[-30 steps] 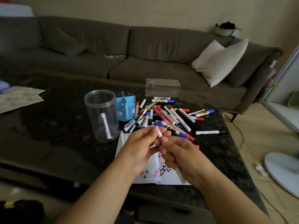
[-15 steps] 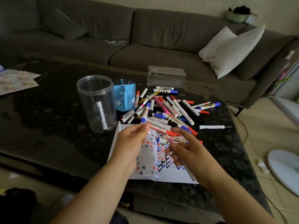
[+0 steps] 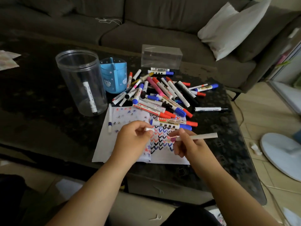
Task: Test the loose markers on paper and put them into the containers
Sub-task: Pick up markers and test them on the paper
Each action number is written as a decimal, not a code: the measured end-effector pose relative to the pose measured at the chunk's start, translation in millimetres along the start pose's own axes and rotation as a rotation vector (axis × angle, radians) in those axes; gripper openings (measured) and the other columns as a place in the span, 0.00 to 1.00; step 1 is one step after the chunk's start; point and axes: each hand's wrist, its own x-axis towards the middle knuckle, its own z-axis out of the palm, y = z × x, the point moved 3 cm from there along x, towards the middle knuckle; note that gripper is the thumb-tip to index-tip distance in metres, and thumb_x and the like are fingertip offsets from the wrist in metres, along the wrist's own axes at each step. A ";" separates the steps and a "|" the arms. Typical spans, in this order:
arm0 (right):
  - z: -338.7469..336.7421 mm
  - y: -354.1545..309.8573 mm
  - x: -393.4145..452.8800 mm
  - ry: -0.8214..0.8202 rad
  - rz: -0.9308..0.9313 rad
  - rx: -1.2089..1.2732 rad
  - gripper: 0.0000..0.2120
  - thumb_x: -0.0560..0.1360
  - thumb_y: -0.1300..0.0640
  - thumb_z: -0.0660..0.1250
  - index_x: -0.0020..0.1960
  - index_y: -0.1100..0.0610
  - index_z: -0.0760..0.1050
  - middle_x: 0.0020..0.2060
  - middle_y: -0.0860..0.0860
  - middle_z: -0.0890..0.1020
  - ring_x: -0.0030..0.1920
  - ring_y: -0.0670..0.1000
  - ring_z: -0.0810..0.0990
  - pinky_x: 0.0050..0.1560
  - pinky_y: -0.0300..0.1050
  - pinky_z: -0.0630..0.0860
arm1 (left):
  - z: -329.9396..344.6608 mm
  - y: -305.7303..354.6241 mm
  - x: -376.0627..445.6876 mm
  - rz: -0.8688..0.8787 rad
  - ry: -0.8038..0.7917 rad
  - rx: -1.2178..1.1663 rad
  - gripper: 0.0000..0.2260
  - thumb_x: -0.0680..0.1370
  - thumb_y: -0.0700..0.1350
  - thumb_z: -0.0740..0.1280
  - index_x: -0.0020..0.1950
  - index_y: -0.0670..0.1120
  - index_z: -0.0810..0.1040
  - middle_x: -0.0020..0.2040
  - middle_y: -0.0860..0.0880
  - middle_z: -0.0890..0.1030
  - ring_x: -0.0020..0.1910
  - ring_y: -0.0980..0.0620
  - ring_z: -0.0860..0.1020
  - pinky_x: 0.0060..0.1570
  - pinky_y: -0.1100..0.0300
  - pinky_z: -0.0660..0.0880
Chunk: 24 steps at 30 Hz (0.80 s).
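Now right hand (uncapped) grips marker.

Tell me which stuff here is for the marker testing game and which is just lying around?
For the job:
right hand holding an uncapped marker
left hand pinching its cap
paper
marker pile
clear jar
blue cup
clear box

Just lying about:
pillow
sofa
fan base
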 end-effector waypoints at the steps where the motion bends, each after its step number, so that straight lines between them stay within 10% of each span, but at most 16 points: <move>1: 1.3 2.2 -0.3 0.010 -0.004 -0.023 0.20 0.81 0.49 0.53 0.45 0.56 0.81 0.26 0.50 0.75 0.31 0.47 0.71 0.34 0.35 0.70 | -0.4 -3.0 -0.2 0.002 -0.032 0.016 0.09 0.74 0.39 0.70 0.41 0.54 0.79 0.38 0.57 0.79 0.35 0.70 0.75 0.35 0.78 0.69; 12: 17.9 21.3 9.1 0.027 -0.138 -0.260 0.12 0.75 0.60 0.68 0.38 0.67 0.72 0.26 0.49 0.75 0.28 0.41 0.72 0.30 0.32 0.67 | -4.8 -21.2 15.1 -0.008 -0.192 0.149 0.04 0.74 0.42 0.69 0.45 0.51 0.81 0.39 0.55 0.79 0.39 0.63 0.76 0.35 0.76 0.70; 24: 28.0 23.6 8.4 -0.007 -0.140 -0.378 0.15 0.74 0.60 0.68 0.33 0.56 0.66 0.25 0.43 0.72 0.29 0.42 0.69 0.30 0.32 0.65 | -2.6 -24.2 19.0 -0.033 -0.196 0.191 0.04 0.74 0.43 0.69 0.45 0.53 0.80 0.39 0.56 0.79 0.38 0.61 0.77 0.35 0.74 0.71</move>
